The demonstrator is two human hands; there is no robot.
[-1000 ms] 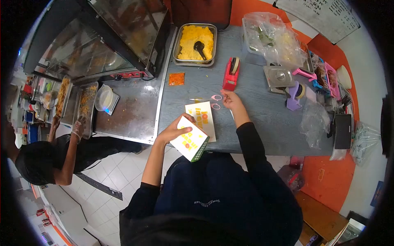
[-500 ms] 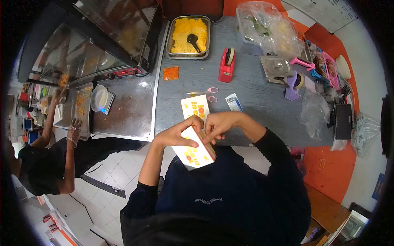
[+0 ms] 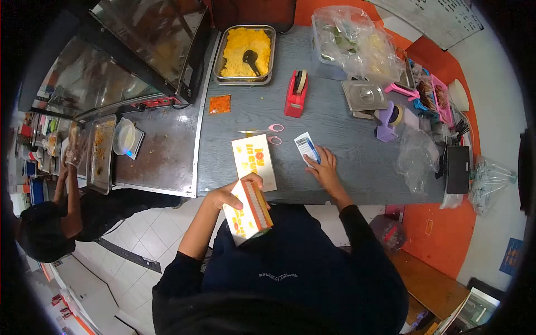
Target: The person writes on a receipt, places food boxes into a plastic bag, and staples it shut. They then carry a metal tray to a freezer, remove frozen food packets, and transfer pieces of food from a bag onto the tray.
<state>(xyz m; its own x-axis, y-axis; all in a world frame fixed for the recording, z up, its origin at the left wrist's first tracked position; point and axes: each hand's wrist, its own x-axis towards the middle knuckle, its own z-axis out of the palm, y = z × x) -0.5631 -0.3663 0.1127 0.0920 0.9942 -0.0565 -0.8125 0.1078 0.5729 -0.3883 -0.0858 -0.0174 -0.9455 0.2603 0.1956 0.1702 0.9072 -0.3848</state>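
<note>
A white box with yellow and orange print [image 3: 239, 219] is in my left hand [image 3: 228, 195], tilted in front of my body with one narrow side turned up. Beyond it a second printed box [image 3: 254, 162] lies on the grey table. My right hand [image 3: 325, 168] rests on the table, its fingers spread, the fingertips touching the lower end of a small white and blue packet [image 3: 306, 146]. Scissors with pink handles [image 3: 274, 128] lie behind the second box. A red tape dispenser [image 3: 295, 99] stands farther back.
A steel tray of yellow food with a black scoop [image 3: 245, 50] stands at the back. Near it lies an orange packet [image 3: 220, 104]. A metal lid [image 3: 364, 96] and a purple tape dispenser [image 3: 386, 126] are right. At far left a co-worker [image 3: 50, 223] stands by a tray [image 3: 100, 151].
My right hand has left the held box and moved right to the small packet, its fingers now spread. The held box has turned, showing its narrow side. The co-worker's arms have moved together.
</note>
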